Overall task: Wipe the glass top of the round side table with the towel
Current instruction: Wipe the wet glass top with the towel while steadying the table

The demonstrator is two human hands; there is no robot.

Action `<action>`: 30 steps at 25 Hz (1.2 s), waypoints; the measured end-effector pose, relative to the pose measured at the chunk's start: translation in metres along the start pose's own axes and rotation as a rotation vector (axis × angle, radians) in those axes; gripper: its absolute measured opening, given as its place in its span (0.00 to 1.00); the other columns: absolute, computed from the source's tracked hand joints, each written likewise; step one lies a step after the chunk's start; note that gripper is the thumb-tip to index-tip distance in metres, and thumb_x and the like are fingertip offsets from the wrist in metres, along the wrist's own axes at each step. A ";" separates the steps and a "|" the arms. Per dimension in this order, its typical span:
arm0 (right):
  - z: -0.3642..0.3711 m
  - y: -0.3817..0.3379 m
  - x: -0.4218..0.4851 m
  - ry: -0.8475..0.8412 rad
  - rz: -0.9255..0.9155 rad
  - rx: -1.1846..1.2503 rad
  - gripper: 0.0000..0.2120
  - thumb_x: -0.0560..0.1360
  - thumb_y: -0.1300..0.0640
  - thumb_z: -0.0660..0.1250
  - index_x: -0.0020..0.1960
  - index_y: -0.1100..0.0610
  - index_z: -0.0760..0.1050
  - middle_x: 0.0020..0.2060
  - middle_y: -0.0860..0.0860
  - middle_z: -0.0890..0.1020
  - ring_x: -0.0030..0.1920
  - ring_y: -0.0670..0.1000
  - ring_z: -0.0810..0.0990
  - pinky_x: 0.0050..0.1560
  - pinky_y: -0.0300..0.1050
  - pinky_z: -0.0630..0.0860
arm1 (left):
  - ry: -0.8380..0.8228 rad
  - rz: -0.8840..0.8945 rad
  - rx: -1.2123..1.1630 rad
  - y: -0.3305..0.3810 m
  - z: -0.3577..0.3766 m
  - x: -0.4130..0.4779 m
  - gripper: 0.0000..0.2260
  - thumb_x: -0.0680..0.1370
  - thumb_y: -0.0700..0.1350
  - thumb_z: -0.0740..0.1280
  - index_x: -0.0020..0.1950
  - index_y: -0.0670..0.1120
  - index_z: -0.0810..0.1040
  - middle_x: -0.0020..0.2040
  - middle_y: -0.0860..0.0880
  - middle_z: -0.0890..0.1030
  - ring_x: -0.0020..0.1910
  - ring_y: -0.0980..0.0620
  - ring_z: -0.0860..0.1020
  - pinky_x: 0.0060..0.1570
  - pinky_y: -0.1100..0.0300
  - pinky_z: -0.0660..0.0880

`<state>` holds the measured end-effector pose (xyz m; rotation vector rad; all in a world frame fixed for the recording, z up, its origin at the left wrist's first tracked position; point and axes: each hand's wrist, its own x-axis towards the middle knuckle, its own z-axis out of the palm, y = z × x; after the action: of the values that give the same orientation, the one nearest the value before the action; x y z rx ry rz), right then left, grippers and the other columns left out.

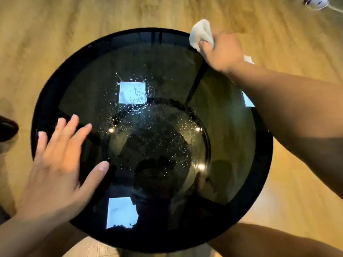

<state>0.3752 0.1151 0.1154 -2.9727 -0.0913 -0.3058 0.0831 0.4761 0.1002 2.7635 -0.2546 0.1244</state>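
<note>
A round side table with a dark glass top (pixel 89 75) and black rim fills the view. Water droplets (pixel 148 127) speckle the middle of the glass. My right hand (pixel 222 51) grips a crumpled white towel (pixel 201 33) at the far right rim of the table; a small corner of the towel shows behind the hand. My left hand (pixel 61 160) lies flat with fingers spread on the near left part of the glass, holding nothing.
Light wooden floor (pixel 55 25) surrounds the table on all sides. A dark object (pixel 7 130) sits at the left edge of the view. A blurred white thing (pixel 315 1) lies on the floor at the top right.
</note>
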 end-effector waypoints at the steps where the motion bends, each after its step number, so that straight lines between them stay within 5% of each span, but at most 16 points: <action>1: -0.004 -0.004 -0.012 -0.014 0.012 0.037 0.22 0.77 0.42 0.55 0.60 0.56 0.75 0.51 0.60 0.81 0.51 0.64 0.78 0.44 0.46 0.64 | 0.000 -0.016 -0.016 0.002 -0.001 -0.001 0.34 0.77 0.67 0.51 0.77 0.48 0.60 0.80 0.46 0.57 0.80 0.47 0.50 0.76 0.45 0.44; 6: -0.049 -0.043 -0.151 -0.091 0.014 0.147 0.13 0.75 0.44 0.58 0.41 0.53 0.68 0.39 0.58 0.81 0.43 0.63 0.78 0.37 0.48 0.63 | 0.028 -0.098 -0.027 0.007 -0.004 0.003 0.33 0.77 0.64 0.50 0.75 0.45 0.62 0.78 0.41 0.60 0.79 0.42 0.53 0.75 0.41 0.45; 12: -0.085 -0.097 -0.346 -0.143 -0.108 0.259 0.12 0.71 0.44 0.65 0.40 0.52 0.71 0.33 0.48 0.75 0.36 0.53 0.73 0.34 0.46 0.63 | 0.027 -0.077 -0.043 0.012 -0.008 0.000 0.34 0.78 0.65 0.50 0.75 0.43 0.62 0.78 0.39 0.59 0.79 0.43 0.51 0.75 0.39 0.43; 16: -0.073 -0.075 -0.281 -0.136 -0.105 0.166 0.14 0.73 0.44 0.62 0.44 0.56 0.75 0.38 0.54 0.79 0.41 0.59 0.78 0.38 0.50 0.71 | -0.008 -0.037 -0.034 0.012 -0.006 0.000 0.34 0.78 0.66 0.50 0.75 0.44 0.60 0.79 0.40 0.58 0.80 0.45 0.49 0.76 0.40 0.42; 20: -0.042 -0.039 -0.155 -0.021 -0.047 0.107 0.15 0.76 0.44 0.60 0.43 0.55 0.71 0.38 0.56 0.79 0.41 0.62 0.78 0.36 0.48 0.66 | -0.027 -0.024 -0.058 0.013 -0.004 -0.001 0.35 0.76 0.65 0.53 0.76 0.45 0.59 0.80 0.43 0.55 0.80 0.48 0.48 0.76 0.41 0.41; 24: -0.010 -0.015 -0.031 -0.012 0.098 0.065 0.22 0.74 0.40 0.57 0.57 0.54 0.75 0.51 0.59 0.82 0.53 0.64 0.78 0.50 0.53 0.74 | -0.050 -0.009 -0.041 0.011 -0.004 0.001 0.35 0.77 0.67 0.52 0.76 0.46 0.59 0.80 0.44 0.56 0.80 0.47 0.49 0.76 0.42 0.42; 30: -0.030 -0.026 -0.042 -0.158 0.154 0.241 0.17 0.73 0.41 0.59 0.52 0.51 0.77 0.45 0.51 0.81 0.49 0.57 0.79 0.46 0.48 0.70 | -0.042 -0.047 -0.073 0.017 -0.009 0.000 0.35 0.76 0.64 0.54 0.76 0.44 0.60 0.79 0.42 0.57 0.80 0.45 0.49 0.76 0.40 0.42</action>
<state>0.3268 0.1340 0.1391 -2.7392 0.0777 -0.0370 0.0797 0.4640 0.1145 2.6991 -0.2016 0.0435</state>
